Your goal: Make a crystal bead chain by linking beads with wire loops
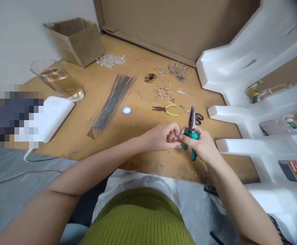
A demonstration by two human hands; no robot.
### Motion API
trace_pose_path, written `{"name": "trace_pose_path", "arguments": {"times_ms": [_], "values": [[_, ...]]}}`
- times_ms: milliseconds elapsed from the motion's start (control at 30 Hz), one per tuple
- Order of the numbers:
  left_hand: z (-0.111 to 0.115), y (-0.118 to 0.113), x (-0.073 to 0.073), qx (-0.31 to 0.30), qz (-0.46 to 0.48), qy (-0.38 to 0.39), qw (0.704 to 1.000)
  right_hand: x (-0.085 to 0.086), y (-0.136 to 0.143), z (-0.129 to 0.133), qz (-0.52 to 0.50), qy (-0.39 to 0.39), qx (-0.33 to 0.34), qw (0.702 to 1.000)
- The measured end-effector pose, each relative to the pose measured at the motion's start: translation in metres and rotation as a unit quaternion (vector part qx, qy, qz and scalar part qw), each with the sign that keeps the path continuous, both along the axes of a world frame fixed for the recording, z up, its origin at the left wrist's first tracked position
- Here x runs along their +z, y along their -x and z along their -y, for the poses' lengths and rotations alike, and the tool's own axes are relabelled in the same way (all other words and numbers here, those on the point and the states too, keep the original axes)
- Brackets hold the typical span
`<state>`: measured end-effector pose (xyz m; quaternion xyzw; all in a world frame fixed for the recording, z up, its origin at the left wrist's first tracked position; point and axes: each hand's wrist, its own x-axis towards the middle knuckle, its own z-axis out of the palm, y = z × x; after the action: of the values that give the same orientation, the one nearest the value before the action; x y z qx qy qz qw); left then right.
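My left hand (163, 136) is closed in a pinch on a small clear bead (175, 138) near the table's front edge. Close against it, my right hand (200, 143) grips green-handled pliers (193, 134), their jaws pointing up and away from the bead. The right thumb and fingertips also reach the bead, and I cannot make out whether a wire runs through it. Another clear bead (179, 147) shows just below the fingers. Beyond the hands lie yellow-handled pliers (165, 109) and black-handled scissors (198, 117), partly hidden by the green pliers.
Straight grey wires (116, 98) lie bundled left of centre, with a small blue-rimmed dish (126, 110) beside them. Clear beads (111, 60), beaded wire pieces (163, 92) and black loops (150, 78) lie farther back. A glass of liquid (61, 81) stands left; white foam (227, 112) borders the right.
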<state>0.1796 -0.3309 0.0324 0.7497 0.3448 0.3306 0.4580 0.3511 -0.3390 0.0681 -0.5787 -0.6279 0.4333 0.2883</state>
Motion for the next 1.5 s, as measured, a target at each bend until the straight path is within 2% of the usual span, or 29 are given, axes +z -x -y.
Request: {"name": "trace_pose_path", "arguments": {"times_ms": [167, 267, 400, 533, 600, 733, 800, 900, 1033, 1233, 1400, 1500], "values": [[-0.001, 0.002, -0.002, -0.012, 0.014, -0.057, 0.998, -0.003, -0.005, -0.001, -0.104, 0.060, 0.001, 0.993], [-0.003, 0.004, -0.003, -0.017, -0.018, -0.112, 0.993, -0.002, -0.007, -0.001, -0.118, 0.070, -0.004, 0.991], [-0.005, 0.005, -0.002, -0.002, -0.044, -0.140, 0.989, -0.001, -0.007, 0.000, -0.120, 0.067, -0.016, 0.990], [-0.006, 0.006, -0.003, -0.018, -0.043, -0.187, 0.981, -0.003, -0.008, -0.001, -0.159, 0.092, -0.012, 0.983], [-0.007, 0.006, -0.005, -0.019, -0.033, -0.172, 0.984, -0.005, -0.009, -0.001, -0.184, 0.110, -0.013, 0.977], [-0.008, 0.004, -0.005, -0.012, 0.040, -0.043, 0.998, -0.005, -0.012, -0.002, -0.227, 0.128, -0.013, 0.965], [-0.007, 0.002, -0.003, -0.022, 0.094, 0.013, 0.995, -0.005, -0.012, -0.001, -0.237, 0.141, -0.014, 0.961], [-0.005, 0.002, 0.000, -0.022, 0.129, 0.056, 0.990, -0.006, -0.010, 0.000, -0.256, 0.169, -0.019, 0.952], [-0.006, 0.003, 0.000, -0.020, 0.124, 0.049, 0.991, -0.011, -0.006, 0.002, -0.289, 0.189, -0.030, 0.938], [-0.009, 0.005, -0.004, -0.023, 0.032, -0.033, 0.999, -0.015, -0.009, 0.006, -0.296, 0.179, -0.031, 0.938], [-0.008, 0.006, -0.001, 0.006, 0.007, -0.042, 0.999, -0.019, -0.016, 0.013, -0.249, 0.133, -0.020, 0.959], [-0.007, 0.005, 0.000, 0.021, 0.001, -0.054, 0.998, -0.018, -0.017, 0.016, -0.187, 0.089, -0.040, 0.977]]}}
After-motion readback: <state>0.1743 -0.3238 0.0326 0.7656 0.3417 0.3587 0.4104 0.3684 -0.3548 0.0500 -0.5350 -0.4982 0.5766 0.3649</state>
